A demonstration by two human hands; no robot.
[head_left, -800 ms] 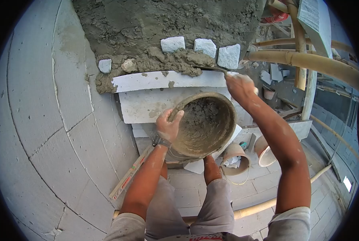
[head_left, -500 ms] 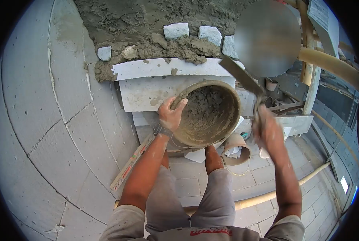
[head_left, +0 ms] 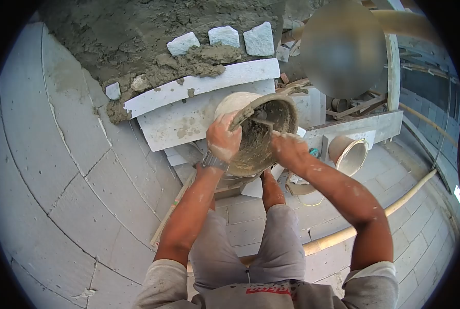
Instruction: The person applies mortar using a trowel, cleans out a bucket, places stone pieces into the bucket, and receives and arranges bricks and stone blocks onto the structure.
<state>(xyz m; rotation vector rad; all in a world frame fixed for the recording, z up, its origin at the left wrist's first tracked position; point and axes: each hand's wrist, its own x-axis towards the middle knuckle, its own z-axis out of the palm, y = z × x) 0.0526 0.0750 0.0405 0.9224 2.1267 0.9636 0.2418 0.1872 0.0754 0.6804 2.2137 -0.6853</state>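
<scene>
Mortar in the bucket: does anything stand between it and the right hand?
Nothing visible does. The right hand is at the open mouth of the bucket, and the trowel it holds is inside, by the mortar. The left hand grips the bucket on the other side.

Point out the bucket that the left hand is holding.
The mortar bucket: the left hand grips its rim. The bucket of white scraps and the pale bucket farther right are both unheld.

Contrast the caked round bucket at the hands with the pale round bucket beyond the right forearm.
The caked round bucket holds grey mortar; the pale round bucket's visible inside looks bare. The left hand grips the caked bucket; no hand touches the pale one. Both are open.
</scene>
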